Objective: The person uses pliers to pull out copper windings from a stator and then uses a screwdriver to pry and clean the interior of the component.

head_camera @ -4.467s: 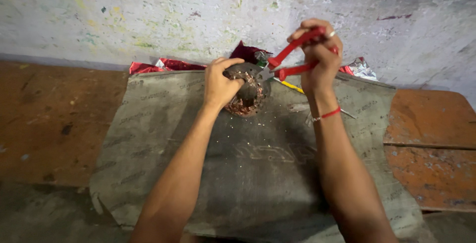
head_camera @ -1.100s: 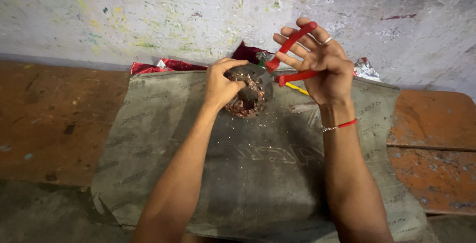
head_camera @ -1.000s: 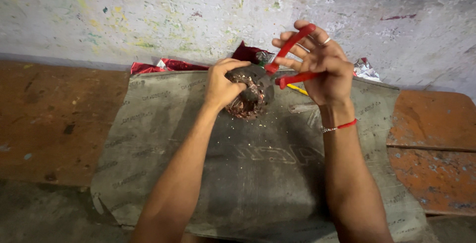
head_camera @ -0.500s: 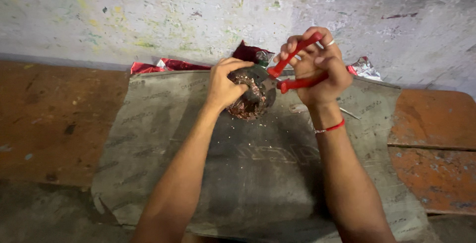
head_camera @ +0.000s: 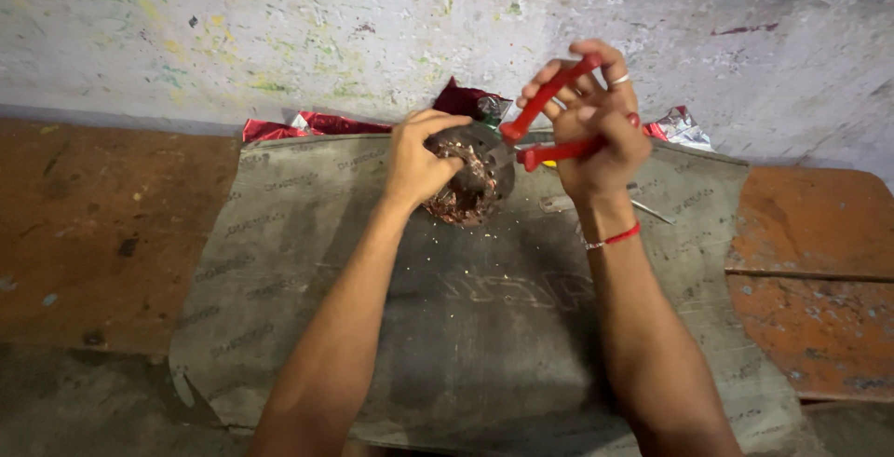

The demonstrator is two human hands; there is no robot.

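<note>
Two crumpled red foil packets by wall; left hand clasps coil, right hand grips red pliers

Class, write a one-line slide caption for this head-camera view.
Left hand steadies a rusty round metal part on a grey mat while right hand grips red-handled pliers.

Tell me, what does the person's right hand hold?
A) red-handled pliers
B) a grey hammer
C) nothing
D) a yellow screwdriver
A: the right hand grips red-handled pliers, their nose at the round rusty metal part that the left hand steadies.
</note>
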